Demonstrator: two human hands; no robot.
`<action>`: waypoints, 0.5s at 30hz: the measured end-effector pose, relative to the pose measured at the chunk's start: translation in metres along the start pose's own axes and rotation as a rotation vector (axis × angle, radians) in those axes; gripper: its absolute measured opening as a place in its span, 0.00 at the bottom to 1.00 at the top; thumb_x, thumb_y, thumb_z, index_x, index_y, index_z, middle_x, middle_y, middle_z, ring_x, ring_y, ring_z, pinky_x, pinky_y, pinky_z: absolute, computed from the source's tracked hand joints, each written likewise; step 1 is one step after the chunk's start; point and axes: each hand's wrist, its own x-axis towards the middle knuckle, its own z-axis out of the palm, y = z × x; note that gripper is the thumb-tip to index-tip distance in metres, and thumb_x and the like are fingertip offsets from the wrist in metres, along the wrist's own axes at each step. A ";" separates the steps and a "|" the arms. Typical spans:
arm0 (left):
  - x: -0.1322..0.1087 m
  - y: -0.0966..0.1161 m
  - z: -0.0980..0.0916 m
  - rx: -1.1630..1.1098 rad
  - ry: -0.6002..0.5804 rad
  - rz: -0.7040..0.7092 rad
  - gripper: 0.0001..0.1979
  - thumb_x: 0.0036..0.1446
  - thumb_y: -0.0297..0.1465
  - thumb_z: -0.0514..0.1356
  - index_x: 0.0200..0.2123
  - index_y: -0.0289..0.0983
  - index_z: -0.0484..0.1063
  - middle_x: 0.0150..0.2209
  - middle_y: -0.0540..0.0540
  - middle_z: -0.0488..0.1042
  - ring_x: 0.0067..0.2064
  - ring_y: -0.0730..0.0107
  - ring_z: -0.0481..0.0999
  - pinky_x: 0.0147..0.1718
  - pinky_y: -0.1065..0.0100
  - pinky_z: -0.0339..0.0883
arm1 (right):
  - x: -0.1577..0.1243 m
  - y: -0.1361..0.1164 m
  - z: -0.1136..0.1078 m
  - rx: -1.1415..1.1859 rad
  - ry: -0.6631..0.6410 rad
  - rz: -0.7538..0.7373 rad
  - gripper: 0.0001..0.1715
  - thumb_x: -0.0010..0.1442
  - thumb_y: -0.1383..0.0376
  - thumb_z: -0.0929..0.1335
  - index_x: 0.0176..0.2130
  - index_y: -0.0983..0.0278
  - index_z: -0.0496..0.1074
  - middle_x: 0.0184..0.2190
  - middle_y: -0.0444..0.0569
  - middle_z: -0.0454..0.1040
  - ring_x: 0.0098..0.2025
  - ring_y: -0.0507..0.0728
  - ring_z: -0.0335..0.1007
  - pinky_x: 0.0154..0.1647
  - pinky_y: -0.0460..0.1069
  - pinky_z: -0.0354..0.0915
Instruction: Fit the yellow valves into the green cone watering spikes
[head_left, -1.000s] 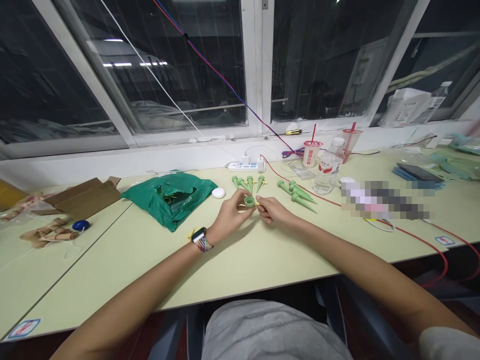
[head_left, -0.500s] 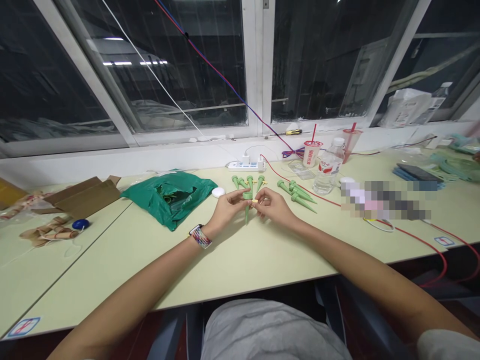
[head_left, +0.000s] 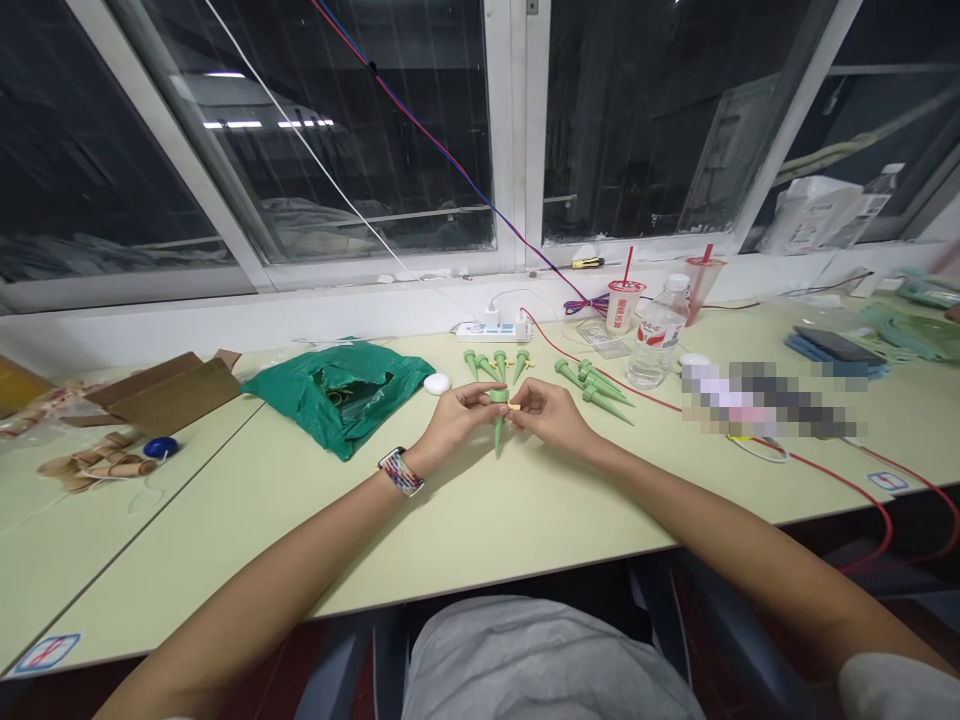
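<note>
My left hand is closed around the head of a green plastic watering spike, which points tip down above the table. From the right, my right hand pinches a small yellow valve at the spike's side. Whether the valve is seated in the spike cannot be made out. Behind my hands lie several more green spikes, some with yellow valves sticking out. Another group of green spikes, with no yellow parts showing, lies just right of my right hand.
A torn green plastic bag and a white round object are on the left. A power strip stands at the back. To the right are a water bottle, a cup and a red cable.
The held spike has shifted slightly toward me and to the right, and its head shows more clearly. Both hands keep their grip and have moved very little.
</note>
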 end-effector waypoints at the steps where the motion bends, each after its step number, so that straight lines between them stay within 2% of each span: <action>1: 0.000 0.000 0.000 0.023 0.005 0.015 0.24 0.48 0.37 0.76 0.48 0.36 0.82 0.30 0.49 0.76 0.33 0.68 0.78 0.38 0.65 0.74 | 0.000 0.001 0.000 0.014 -0.001 0.012 0.13 0.56 0.60 0.76 0.34 0.62 0.71 0.26 0.45 0.77 0.29 0.57 0.78 0.32 0.50 0.72; 5: 0.001 -0.001 0.000 0.069 0.009 0.048 0.25 0.47 0.37 0.76 0.48 0.35 0.82 0.31 0.47 0.78 0.34 0.68 0.77 0.36 0.66 0.71 | 0.002 0.003 -0.001 0.060 -0.016 0.051 0.15 0.54 0.59 0.77 0.33 0.63 0.71 0.27 0.46 0.78 0.28 0.56 0.78 0.30 0.49 0.72; 10: 0.000 -0.001 0.000 0.041 0.017 0.026 0.24 0.47 0.37 0.76 0.47 0.35 0.82 0.30 0.49 0.77 0.33 0.68 0.77 0.36 0.66 0.72 | 0.002 0.000 0.000 0.079 -0.010 0.059 0.17 0.53 0.58 0.78 0.34 0.63 0.71 0.28 0.45 0.78 0.29 0.56 0.79 0.33 0.50 0.74; 13: 0.001 -0.002 0.001 -0.029 0.054 -0.001 0.24 0.47 0.37 0.76 0.47 0.35 0.82 0.29 0.49 0.76 0.33 0.68 0.77 0.38 0.65 0.73 | 0.001 -0.001 0.003 0.086 -0.006 0.074 0.20 0.54 0.57 0.77 0.41 0.62 0.71 0.30 0.44 0.77 0.30 0.55 0.78 0.31 0.49 0.74; 15: 0.002 -0.004 0.002 -0.063 0.071 -0.022 0.25 0.47 0.38 0.76 0.48 0.35 0.81 0.29 0.49 0.76 0.33 0.68 0.77 0.37 0.65 0.74 | 0.000 0.001 0.005 0.108 -0.026 0.115 0.25 0.54 0.57 0.77 0.47 0.60 0.69 0.31 0.42 0.76 0.31 0.55 0.77 0.30 0.49 0.74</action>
